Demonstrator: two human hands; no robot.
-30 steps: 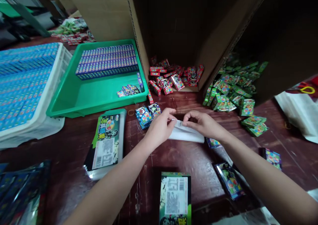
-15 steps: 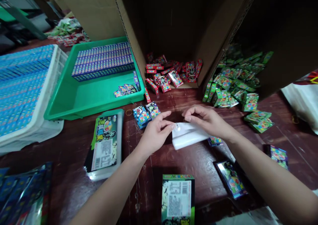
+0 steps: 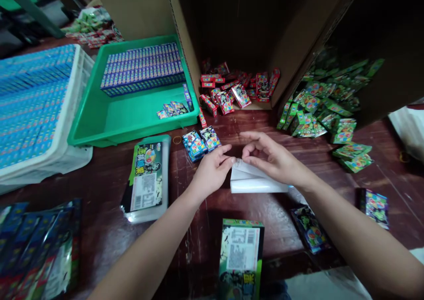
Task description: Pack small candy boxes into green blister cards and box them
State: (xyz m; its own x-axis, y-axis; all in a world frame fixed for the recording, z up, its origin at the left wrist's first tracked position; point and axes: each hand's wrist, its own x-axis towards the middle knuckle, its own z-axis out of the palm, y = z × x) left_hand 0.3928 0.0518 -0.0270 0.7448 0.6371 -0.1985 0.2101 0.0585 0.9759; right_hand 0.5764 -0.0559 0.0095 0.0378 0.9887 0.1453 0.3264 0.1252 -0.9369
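A white, glossy, flat-sided packet, perhaps a small box or folded plastic, lies on the dark wooden table between my hands. My left hand pinches its upper left corner between thumb and forefinger. From the right, my right hand bends over the packet, thumb and fingertips closed on its upper edge close to the left fingertips. Two small candy boxes, one blue and one dark, sit just beyond my left hand. Below the packet lies a larger green-and-black labelled box.
A green tray and a white crate hold rows of small boxes at left. Red boxes and green boxes spill from cardboard cartons. A labelled pack lies left; a dark packet lies under my right forearm.
The view has shifted slightly, moving the surroundings right and up. My right fingertips have come in closer to my left fingertips at the packet's edge, and the packet lies more level.
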